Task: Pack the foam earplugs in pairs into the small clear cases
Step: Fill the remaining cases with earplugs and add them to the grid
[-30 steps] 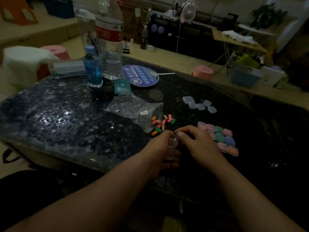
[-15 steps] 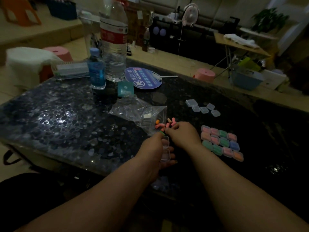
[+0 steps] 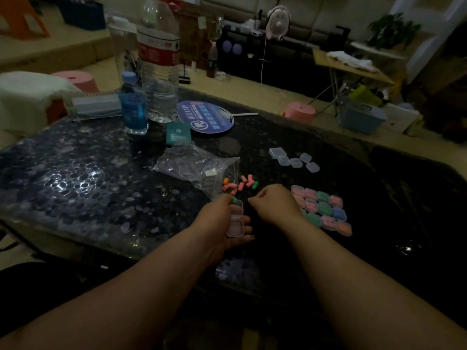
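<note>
- The left hand (image 3: 218, 222) has its grip curled round an open clear case (image 3: 235, 219). It holds the case hinged open and face up, probably so both halves can be loaded.
- A green earplug (image 3: 233, 198) shows at the case's far end by the left fingertips (whether it lies inside or is pinched there is not clear).
- The right hand (image 3: 274, 204) sits just beside the case with its fingers curled in. I cannot tell whether its grip encloses an earplug.
- The loose earplugs (image 3: 240, 185) lie just beyond both hands, beside the mouth of the plastic bag (image 3: 199, 165) and within easy reach.
- The filled cases (image 3: 323, 208) are ranked in rows to the right on the surface (image 3: 75, 185), with the empty cases (image 3: 294, 160) further back.
- Half a second ago the right hand was over the loose pile. It has since drawn back toward the case, which suggests a picked plug is on its way in.
</note>
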`<act>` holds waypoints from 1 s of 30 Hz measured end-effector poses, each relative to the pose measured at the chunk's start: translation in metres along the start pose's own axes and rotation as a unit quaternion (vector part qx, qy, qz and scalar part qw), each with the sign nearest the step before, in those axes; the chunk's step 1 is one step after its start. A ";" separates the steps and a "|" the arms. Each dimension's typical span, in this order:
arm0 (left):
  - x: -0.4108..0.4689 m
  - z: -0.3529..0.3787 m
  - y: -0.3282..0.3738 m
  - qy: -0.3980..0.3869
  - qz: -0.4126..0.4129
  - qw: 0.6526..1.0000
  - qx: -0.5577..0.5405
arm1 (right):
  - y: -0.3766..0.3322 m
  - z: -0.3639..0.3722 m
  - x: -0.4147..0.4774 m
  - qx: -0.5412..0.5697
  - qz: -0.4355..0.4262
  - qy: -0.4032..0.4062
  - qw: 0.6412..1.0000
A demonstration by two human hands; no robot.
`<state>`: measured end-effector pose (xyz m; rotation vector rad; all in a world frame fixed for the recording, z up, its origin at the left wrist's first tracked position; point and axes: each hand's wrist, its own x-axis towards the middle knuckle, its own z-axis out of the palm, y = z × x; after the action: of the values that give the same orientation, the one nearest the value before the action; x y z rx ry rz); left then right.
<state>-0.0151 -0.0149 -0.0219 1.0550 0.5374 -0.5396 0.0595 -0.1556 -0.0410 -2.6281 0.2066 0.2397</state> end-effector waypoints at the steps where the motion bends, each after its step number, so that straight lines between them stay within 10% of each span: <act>1: 0.000 0.000 0.000 0.004 0.001 1.000 0.002 | -0.003 0.001 -0.003 -0.023 -0.015 0.007 1.000; 17: -0.008 0.003 0.012 -0.032 -0.023 0.998 -0.047 | 0.009 -0.033 -0.078 -0.028 -0.250 -0.019 0.968; 30: -0.006 0.007 0.008 -0.050 -0.029 0.998 -0.018 | 0.011 -0.021 -0.072 -0.037 -0.261 0.019 0.965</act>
<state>-0.0138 -0.0168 -0.0100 0.9752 0.4883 -0.6280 -0.0094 -0.1683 -0.0129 -2.6491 -0.4874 0.0140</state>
